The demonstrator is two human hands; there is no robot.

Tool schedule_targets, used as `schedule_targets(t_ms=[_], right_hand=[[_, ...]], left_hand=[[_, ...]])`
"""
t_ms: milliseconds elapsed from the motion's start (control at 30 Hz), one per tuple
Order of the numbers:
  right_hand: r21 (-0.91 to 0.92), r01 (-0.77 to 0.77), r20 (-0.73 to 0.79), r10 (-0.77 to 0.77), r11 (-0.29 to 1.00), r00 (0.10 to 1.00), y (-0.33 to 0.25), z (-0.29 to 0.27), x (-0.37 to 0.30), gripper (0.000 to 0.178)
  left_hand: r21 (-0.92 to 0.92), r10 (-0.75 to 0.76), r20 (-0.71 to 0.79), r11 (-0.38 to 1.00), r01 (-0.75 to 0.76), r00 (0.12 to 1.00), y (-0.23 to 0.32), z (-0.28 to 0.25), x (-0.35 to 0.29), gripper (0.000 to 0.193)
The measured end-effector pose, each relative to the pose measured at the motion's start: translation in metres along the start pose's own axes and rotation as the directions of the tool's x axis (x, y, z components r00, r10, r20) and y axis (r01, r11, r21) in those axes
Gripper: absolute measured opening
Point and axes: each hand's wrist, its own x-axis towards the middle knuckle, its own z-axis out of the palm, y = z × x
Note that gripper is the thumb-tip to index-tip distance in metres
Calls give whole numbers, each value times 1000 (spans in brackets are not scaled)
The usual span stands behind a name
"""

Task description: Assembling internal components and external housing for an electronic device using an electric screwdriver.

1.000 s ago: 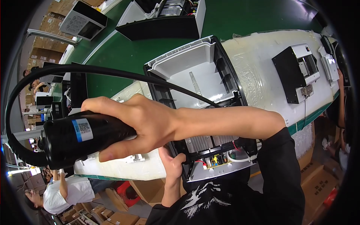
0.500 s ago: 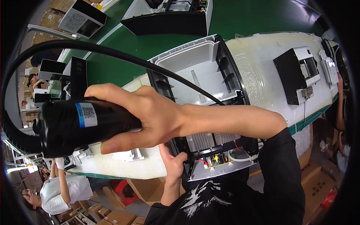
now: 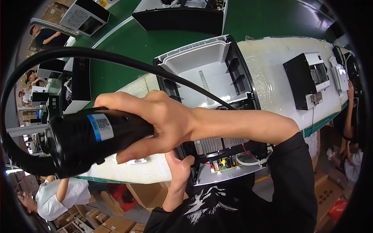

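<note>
My right hand (image 3: 163,120) is closed around the black body of a corded electric screwdriver (image 3: 77,143), which bears a blue and white label. Its bit end is hidden behind my hand and forearm. A thick black cable (image 3: 128,60) loops from its rear over to the appliance. That appliance is an open white and black housing (image 3: 202,73) with metal fins (image 3: 210,145) and a small circuit board with wires (image 3: 225,165) at its near end. My left hand (image 3: 180,167) is closed on the housing's near left edge, thumb bent; some fingers are hidden.
Padded white covering (image 3: 268,89) lies under the housing, beside a green conveyor surface (image 3: 120,79). Another housing (image 3: 178,19) stands beyond. At the right sits a black and white unit (image 3: 307,79). Co-workers are at both sides; cardboard boxes (image 3: 120,225) lie below.
The screwdriver has shifted a little right and down, tilting slightly with my right hand. My left hand keeps its hold on the housing edge. The view has moved slightly.
</note>
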Motion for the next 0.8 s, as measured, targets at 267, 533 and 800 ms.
schedule_targets(t_ms=[267,533,800], right_hand=[[12,-15,-4,15,1000,1000,6,-2,-2,77],[28,-91,29,90,995,995,5,-3,-3,76],[-63,-25,-17,24,998,1000,2,-5,0,71]], left_hand=[[14,42,35,999,-43,999,0,0,1,93],[7,64,49,998,-64,997,-6,-4,1,96],[-41,157,40,987,-156,987,-5,1,6,90]])
